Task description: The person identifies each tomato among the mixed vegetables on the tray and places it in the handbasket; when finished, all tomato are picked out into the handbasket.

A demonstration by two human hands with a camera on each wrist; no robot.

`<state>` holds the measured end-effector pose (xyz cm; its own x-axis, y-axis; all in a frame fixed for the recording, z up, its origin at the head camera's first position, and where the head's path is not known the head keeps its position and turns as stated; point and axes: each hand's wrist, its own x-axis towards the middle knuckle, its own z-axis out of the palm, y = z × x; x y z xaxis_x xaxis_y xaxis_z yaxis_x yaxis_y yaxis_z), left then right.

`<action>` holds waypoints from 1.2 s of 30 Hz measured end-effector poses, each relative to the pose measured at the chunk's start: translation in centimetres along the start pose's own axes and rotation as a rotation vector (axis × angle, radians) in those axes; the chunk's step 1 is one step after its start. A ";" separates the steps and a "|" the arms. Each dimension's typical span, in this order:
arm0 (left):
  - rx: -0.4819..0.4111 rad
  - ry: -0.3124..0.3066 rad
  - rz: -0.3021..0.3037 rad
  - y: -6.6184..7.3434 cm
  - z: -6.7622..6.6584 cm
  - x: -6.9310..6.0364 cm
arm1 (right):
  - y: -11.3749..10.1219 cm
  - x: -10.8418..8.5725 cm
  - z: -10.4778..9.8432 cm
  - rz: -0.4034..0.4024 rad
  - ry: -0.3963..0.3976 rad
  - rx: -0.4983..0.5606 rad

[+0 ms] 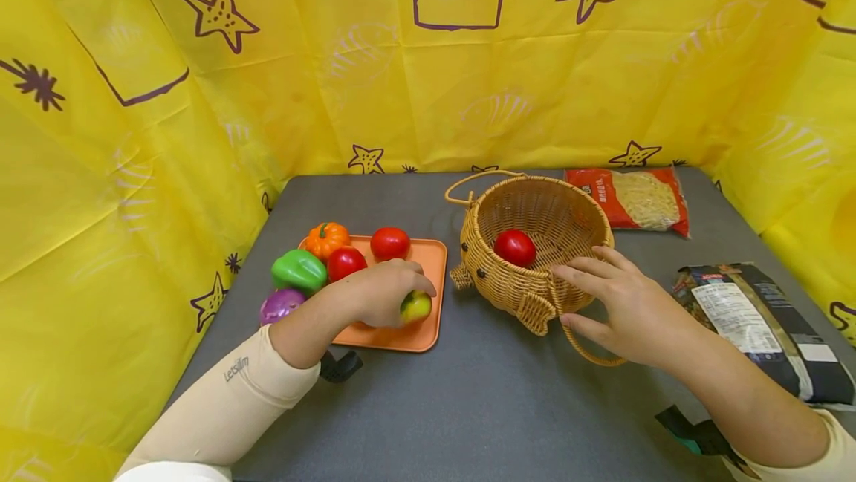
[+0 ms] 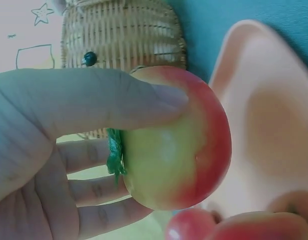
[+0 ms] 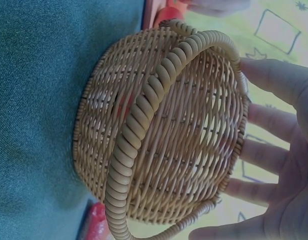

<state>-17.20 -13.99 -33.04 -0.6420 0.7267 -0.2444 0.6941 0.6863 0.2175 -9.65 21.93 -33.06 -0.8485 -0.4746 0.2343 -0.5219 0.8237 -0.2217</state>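
Note:
My left hand [image 1: 388, 296] grips a yellow-and-red toy apple [image 2: 179, 145] just above the orange tray [image 1: 436, 259]. Its thumb lies across the fruit, and a green tie shows at the stem end. Two red tomatoes [image 1: 390, 243], an orange pumpkin [image 1: 328, 240], a green bell pepper [image 1: 299, 271] and a purple vegetable [image 1: 281, 305] sit on or against the tray. My right hand [image 1: 622, 307], fingers spread and nearly straight, touches the near right rim of the wicker basket [image 1: 504, 292]. One round red piece [image 1: 515, 248] lies inside the basket. The near handle [image 3: 138, 120] hangs down outside.
A red bag of noodles [image 1: 642, 200] lies behind the basket at the right. Nearer me on that side is a dark printed package [image 1: 762, 326]. A yellow patterned cloth [image 1: 428, 96] encloses the grey table [image 1: 481, 408] at the back and sides.

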 end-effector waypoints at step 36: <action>-0.010 0.117 0.089 3.0 -10.5 4.8 | 0.0 -0.1 0.1 0.021 -0.015 0.006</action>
<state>-21.62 -8.13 -23.60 -0.6118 0.7831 -0.1116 0.7474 0.6185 0.2428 -9.59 21.97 -33.18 -0.8605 -0.4618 0.2151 -0.5044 0.8317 -0.2322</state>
